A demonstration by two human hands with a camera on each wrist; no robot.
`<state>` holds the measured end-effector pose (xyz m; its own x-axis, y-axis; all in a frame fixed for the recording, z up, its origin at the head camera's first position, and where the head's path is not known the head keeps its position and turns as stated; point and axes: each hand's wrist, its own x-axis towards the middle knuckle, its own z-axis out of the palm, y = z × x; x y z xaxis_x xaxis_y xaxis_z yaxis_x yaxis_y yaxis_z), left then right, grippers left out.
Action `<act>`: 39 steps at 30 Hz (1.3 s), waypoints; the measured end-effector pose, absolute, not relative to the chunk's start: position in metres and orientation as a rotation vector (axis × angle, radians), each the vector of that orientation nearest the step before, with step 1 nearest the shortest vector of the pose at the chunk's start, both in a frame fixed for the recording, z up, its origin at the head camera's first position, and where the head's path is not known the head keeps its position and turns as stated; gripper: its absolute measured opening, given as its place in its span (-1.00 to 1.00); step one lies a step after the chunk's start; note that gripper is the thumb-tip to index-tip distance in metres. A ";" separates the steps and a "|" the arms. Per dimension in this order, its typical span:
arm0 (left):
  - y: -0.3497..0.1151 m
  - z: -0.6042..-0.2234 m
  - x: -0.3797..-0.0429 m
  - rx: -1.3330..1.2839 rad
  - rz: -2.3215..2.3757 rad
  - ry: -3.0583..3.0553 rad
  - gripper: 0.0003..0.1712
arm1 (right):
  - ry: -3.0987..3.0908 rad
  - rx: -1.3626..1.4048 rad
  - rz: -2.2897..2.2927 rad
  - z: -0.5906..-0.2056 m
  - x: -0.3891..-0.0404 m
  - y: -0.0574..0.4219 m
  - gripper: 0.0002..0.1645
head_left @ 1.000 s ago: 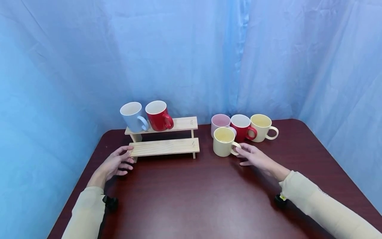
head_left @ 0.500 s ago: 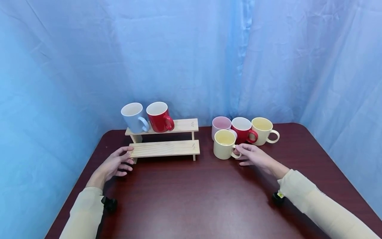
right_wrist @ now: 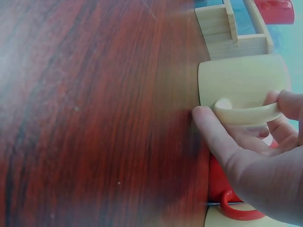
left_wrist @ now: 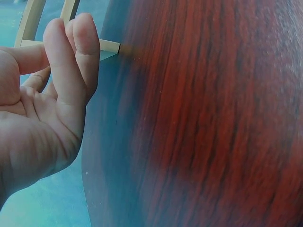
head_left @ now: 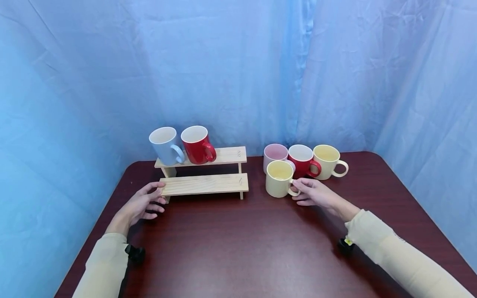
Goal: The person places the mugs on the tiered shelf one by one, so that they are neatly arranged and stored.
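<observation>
In the head view, my right hand (head_left: 314, 193) pinches the handle of a pale yellow mug (head_left: 278, 186) standing upright on the table. The right wrist view shows the thumb and fingers about the yellow mug's handle (right_wrist: 246, 114), one fingertip low beside the mug. My left hand (head_left: 139, 205) grips the left end of the lower shelf of a two-step wooden rack (head_left: 205, 185) between thumb and index finger, its other fingers loosely curled below. Above, on the upper shelf, stand a light blue mug (head_left: 165, 151) and a red mug (head_left: 195, 149).
Close behind the gripped mug stand a pink mug (head_left: 275, 154), a second red mug (head_left: 299, 161) and another yellow mug (head_left: 326, 163), side by side. The dark red-brown table (head_left: 238, 248) ends at a blue curtain (head_left: 231, 74) on its far side.
My right fingers have closed more firmly on the yellow mug's handle. The mug and my left hand keep their places, while the head view shifts slightly.
</observation>
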<state>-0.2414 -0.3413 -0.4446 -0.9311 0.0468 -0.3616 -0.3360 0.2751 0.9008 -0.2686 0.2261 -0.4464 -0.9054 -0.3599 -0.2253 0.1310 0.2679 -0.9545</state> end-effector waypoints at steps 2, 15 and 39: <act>-0.342 -0.445 -0.241 -0.252 1.698 2.235 -0.44 | 2.151 -0.222 -1.668 -0.446 -0.268 0.226 -0.36; -0.342 -0.444 -0.240 -0.239 1.698 2.231 -0.43 | 2.155 -0.230 -1.687 -0.447 -0.266 0.223 -0.41; -0.342 -0.443 -0.241 -0.251 1.702 2.230 -0.44 | 2.173 -0.230 -1.661 -0.430 -0.265 0.217 -0.47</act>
<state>-0.2405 -0.3420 -0.4434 -0.9323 0.0555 -0.3573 -0.3300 0.2734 0.9035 -0.2647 0.2167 -0.4303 -0.9087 -0.3613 -0.2089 0.1068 0.2826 -0.9533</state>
